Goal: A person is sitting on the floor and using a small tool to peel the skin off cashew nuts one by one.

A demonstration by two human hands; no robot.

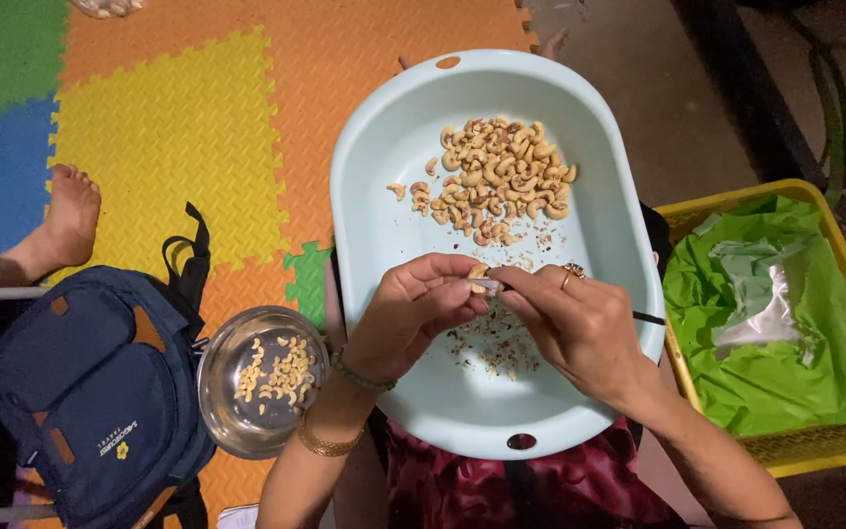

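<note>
My left hand (413, 312) pinches a single cashew nut (479, 271) between thumb and fingertips over a pale blue oval basin (374, 176) on my lap. My right hand (572, 323) holds a thin small knife (650, 317) with its tip against that nut. A pile of cashew nuts (496, 181) lies in the far half of the basin. Brown skin scraps (496, 343) are scattered under my hands.
A steel bowl (219, 392) with several peeled cashews sits left of my lap, next to a dark blue backpack (90, 392). A yellow crate (839, 451) lined with green plastic stands at right. Another person's bare foot (70, 216) rests on the coloured foam floor mat (178, 127).
</note>
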